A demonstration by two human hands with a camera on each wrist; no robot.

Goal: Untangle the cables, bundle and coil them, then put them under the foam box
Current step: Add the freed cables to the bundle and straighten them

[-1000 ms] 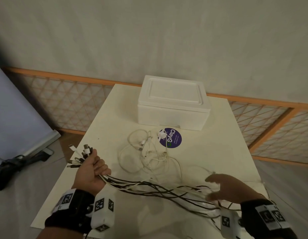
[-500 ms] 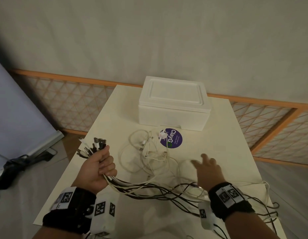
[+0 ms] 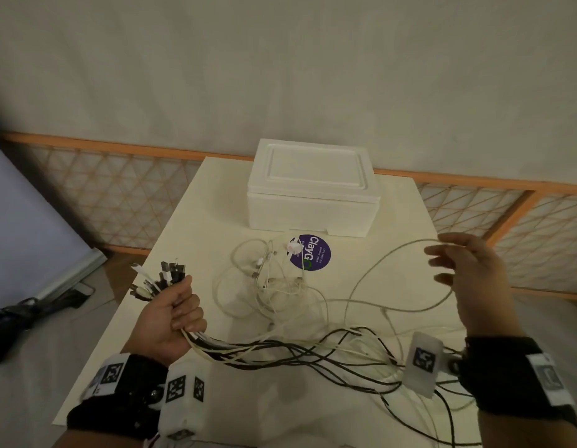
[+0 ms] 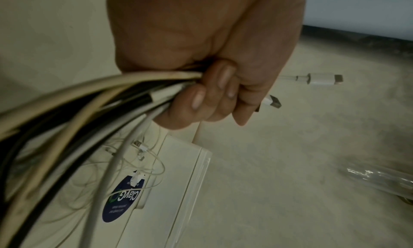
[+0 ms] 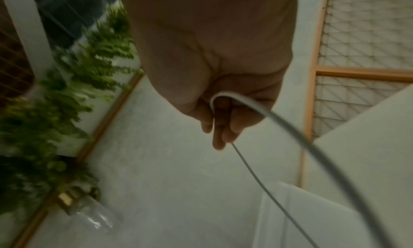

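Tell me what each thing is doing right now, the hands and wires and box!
left hand: grips the cable bundle near its plugs
right hand: raised, one grey cable looped over its fingers
white cable tangle: loose on the table
foam box: lid on, resting on the table

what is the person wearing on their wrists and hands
Both hands are bare. Each wrist has a wide black band with white square-patterned marker tags and a white camera block carrying the same black-and-white markers. No sleeves show.
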